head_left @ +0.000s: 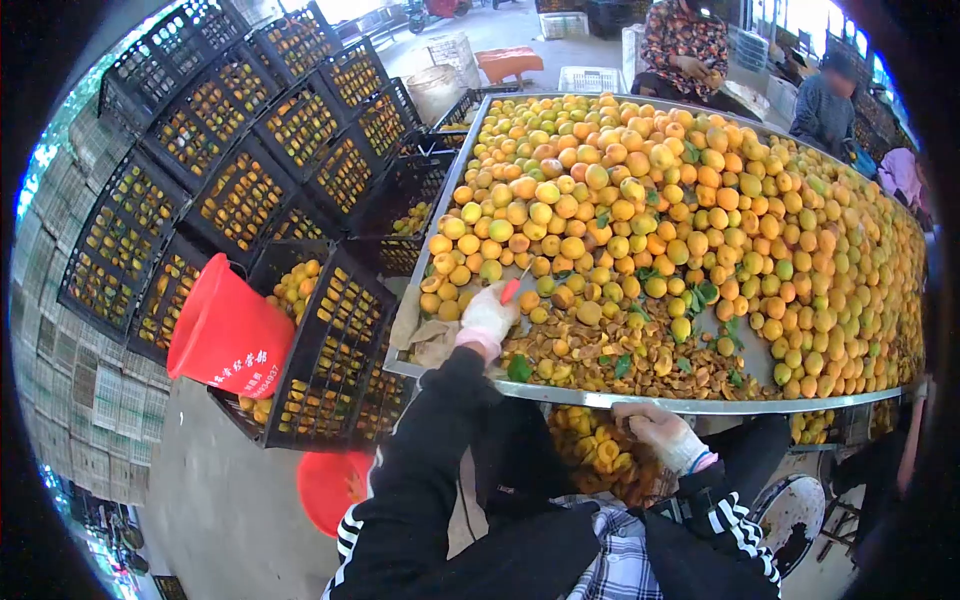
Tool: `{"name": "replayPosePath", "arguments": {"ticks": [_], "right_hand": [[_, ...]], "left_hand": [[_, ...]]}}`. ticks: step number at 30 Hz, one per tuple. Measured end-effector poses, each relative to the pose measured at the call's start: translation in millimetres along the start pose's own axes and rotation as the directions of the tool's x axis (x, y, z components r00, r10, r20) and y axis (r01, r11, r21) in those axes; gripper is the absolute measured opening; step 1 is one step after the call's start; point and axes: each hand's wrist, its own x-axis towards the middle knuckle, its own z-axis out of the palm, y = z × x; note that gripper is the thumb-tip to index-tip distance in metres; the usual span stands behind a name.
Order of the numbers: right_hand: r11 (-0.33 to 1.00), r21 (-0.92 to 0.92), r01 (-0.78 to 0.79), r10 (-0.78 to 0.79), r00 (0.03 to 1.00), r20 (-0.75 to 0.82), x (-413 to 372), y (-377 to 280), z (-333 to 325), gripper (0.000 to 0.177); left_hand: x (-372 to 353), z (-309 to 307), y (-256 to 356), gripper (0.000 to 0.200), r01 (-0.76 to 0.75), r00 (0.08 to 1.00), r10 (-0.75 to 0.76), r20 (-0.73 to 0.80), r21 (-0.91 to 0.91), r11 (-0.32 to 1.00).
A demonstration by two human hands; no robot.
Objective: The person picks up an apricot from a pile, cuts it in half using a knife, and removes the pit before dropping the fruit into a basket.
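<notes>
My left hand (pixel 487 318), in a white glove, is closed around a small red-handled knife (pixel 511 290) at the near left corner of a metal-rimmed table (pixel 560 397). The thin blade points up toward the heaped apricots (pixel 620 180). Close by lies a pile of brownish cut pieces (pixel 600 350) with some green leaves. My right hand (pixel 662 436), gloved with bare fingertips showing, is just below the table's front rim. Its fingers are curled together, and anything inside them is hidden. Under it are orange fruit pieces (pixel 595 445), partly covered by the rim.
Black crates of fruit (pixel 235 200) are stacked at the left. A red bucket (pixel 232 325) rests against a crate, and another red container (pixel 333 490) stands on the floor. A grey cloth (pixel 435 343) lies on the table corner. People (pixel 690 50) sit along the far side.
</notes>
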Motion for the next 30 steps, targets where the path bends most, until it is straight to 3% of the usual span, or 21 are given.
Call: {"name": "replayPosePath", "arguments": {"ticks": [2,4,6,7,8,10,12,13,14,16,18,20,22,24,25,26,28,29,30], "right_hand": [[1.000,0.008,-0.006,0.006,1.000,-0.004,-1,2,3,0.028],[1.000,0.011,-0.007,0.007,1.000,-0.010,-1,5,3,0.028],[0.995,-0.034,0.093,-0.093,0.995,0.024,-1,9,2,0.028],[0.996,0.000,0.086,-0.086,0.995,0.040,0,16,0,0.029],[0.999,-0.027,-0.046,0.047,0.998,0.046,6,20,-5,0.039],[0.970,0.237,-0.046,0.054,0.998,-0.028,7,20,1,0.038],[0.951,0.307,-0.041,0.058,0.997,-0.047,5,11,1,0.037],[0.926,0.375,-0.046,0.075,0.995,-0.062,5,6,0,0.037],[0.924,0.381,-0.040,0.070,0.996,-0.064,7,5,-1,0.037],[0.966,0.250,0.073,-0.042,0.991,-0.129,10,2,-4,0.038],[0.947,0.315,0.060,-0.018,0.991,-0.135,17,-2,-4,0.040],[0.911,0.375,0.169,-0.062,0.958,-0.281,24,-18,3,0.054],[0.905,0.399,0.147,-0.036,0.961,-0.273,20,-48,4,0.058],[0.958,0.242,0.156,-0.106,0.973,-0.205,18,-56,3,0.057],[0.978,0.034,0.207,-0.192,0.949,-0.250,25,-46,3,0.058],[0.978,0.037,0.206,-0.190,0.948,-0.257,26,-42,4,0.058],[0.860,0.438,0.263,-0.122,0.938,-0.324,23,-40,8,0.044],[0.645,0.707,0.291,-0.073,0.944,-0.323,16,-47,8,0.043],[0.643,0.707,0.296,-0.059,0.939,-0.339,17,-39,0,0.043]], "left_hand": [[12,21,3,0.035,0.063,0.997,-0.063,0.052,0.010,0.998],[20,37,4,0.030,0.018,0.991,-0.027,0.128,0.068,0.998],[18,45,10,0.028,-0.021,0.994,0.010,0.107,0.103,0.994],[18,46,12,0.027,-0.018,0.995,0.002,0.104,0.154,0.988],[19,48,11,0.026,-0.014,0.995,-0.007,0.098,0.206,0.978],[22,47,7,0.028,-0.029,0.991,-0.003,0.134,0.237,0.971],[21,44,1,0.030,-0.028,0.961,-0.016,0.275,0.156,0.987],[32,70,-39,0.034,0.049,0.950,0.005,0.313,-0.163,0.985],[20,50,-14,0.034,0.044,0.950,0.008,0.313,-0.156,0.987],[-11,11,35,0.028,0.221,0.937,-0.086,0.339,-0.384,0.896],[-34,2,64,0.033,0.297,0.916,-0.111,0.386,-0.465,0.834],[-69,-23,111,0.040,0.419,0.799,-0.015,0.601,-0.539,0.731],[-96,1,128,0.041,0.133,0.864,0.231,0.448,-0.644,0.753],[-117,22,138,0.042,0.226,0.820,0.260,0.509,-0.707,0.670],[-125,29,141,0.042,0.032,0.880,0.282,0.382,-0.640,0.767],[-130,20,152,0.042,0.032,0.876,0.286,0.388,-0.639,0.768],[-139,7,173,0.039,-0.159,0.917,0.282,0.283,-0.388,0.908],[-143,27,163,0.036,-0.310,0.935,0.352,0.051,-0.369,0.876],[-142,33,159,0.036,-0.310,0.931,0.360,0.068,-0.378,0.873]]}}
